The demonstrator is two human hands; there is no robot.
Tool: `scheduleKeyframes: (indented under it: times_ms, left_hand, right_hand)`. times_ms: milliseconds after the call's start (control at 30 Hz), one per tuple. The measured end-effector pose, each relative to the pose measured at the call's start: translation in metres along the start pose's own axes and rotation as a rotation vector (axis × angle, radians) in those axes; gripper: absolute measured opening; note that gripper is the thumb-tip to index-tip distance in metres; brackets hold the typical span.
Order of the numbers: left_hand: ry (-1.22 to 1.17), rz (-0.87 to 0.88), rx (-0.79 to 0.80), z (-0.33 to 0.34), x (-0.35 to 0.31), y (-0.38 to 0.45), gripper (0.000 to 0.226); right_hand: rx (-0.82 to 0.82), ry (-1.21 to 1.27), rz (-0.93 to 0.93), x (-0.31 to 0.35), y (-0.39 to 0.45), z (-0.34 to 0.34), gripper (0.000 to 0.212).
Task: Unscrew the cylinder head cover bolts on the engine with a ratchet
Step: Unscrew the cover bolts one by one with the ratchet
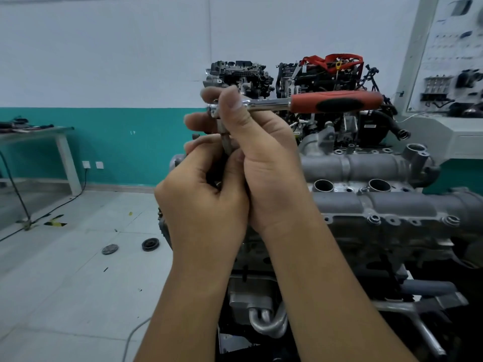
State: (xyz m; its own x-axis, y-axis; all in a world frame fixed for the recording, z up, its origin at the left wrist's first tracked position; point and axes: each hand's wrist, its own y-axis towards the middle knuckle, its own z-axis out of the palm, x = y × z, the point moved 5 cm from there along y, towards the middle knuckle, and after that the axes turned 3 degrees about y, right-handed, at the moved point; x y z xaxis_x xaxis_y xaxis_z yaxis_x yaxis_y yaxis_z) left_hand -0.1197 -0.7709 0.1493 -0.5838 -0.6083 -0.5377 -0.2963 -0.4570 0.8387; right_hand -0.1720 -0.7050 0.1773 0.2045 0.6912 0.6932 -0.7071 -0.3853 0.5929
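Workshop floor and teal wall behind: ratchet (pixel 300 103) held raised at its head by right hand (pixel 264 158), socket pinched by left hand (pixel 206 184); engine (pixel 379 205) cover bolts (pixel 374 219) near right judged still seated

Both hands raised together: right hand (pixel 261 163) gripping, thumb up; left hand (pixel 206 194) pinching.

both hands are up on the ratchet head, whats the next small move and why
Probably lower the ratchet onto a bolt on the engine cover. The right hand grips its head and the left hand pinches the socket below it, both held in the air off the engine.
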Motion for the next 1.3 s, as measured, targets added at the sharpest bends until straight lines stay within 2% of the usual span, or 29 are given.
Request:
scheduleKeyframes:
  times_ms: [133, 200, 300, 400, 533, 667, 800, 867, 967, 1167, 1300]
  left_hand:
    - [0.036, 0.006, 0.023, 0.001, -0.002, 0.002, 0.020]
    - [0.014, 0.013, 0.043, 0.002, -0.002, 0.002, 0.017]
    - [-0.041, 0.009, 0.094, 0.004, -0.003, 0.002, 0.027]
    - [-0.036, 0.023, 0.129, 0.004, -0.004, 0.003, 0.025]
    - [-0.015, 0.020, 0.136, 0.005, -0.004, 0.003, 0.013]
    - [-0.035, -0.001, 0.079, 0.006, -0.003, -0.003, 0.022]
    - [-0.067, 0.008, 0.047, 0.007, -0.003, -0.007, 0.020]
    - [-0.053, 0.013, 0.065, 0.007, -0.003, -0.004, 0.020]
    - [-0.036, 0.014, 0.090, 0.008, -0.003, -0.001, 0.017]
    - [-0.065, 0.019, 0.053, 0.007, -0.005, -0.006, 0.023]
    - [-0.029, 0.031, 0.076, 0.007, -0.005, -0.003, 0.024]
  right_hand:
    - [0.005, 0.105, 0.074, -0.002, 0.003, -0.004, 0.043]
    - [0.015, 0.084, 0.035, 0.002, 0.003, -0.005, 0.033]
    - [0.029, 0.015, -0.043, 0.007, 0.001, -0.004, 0.011]
    - [0.032, 0.026, -0.024, 0.004, 0.002, -0.005, 0.016]
    - [0.001, 0.044, 0.065, 0.004, 0.003, -0.008, 0.037]
    - [-0.022, -0.040, -0.042, 0.011, -0.001, -0.010, 0.015]
    - [-0.060, -0.046, -0.118, 0.014, -0.002, -0.012, 0.026]
    - [-0.035, -0.020, -0.068, 0.012, -0.001, -0.011, 0.019]
    - [-0.015, -0.016, -0.012, 0.011, 0.000, -0.011, 0.026]
    - [-0.051, -0.050, -0.131, 0.016, -0.003, -0.014, 0.026]
    - [-0.035, -0.031, -0.056, 0.012, -0.001, -0.011, 0.025]
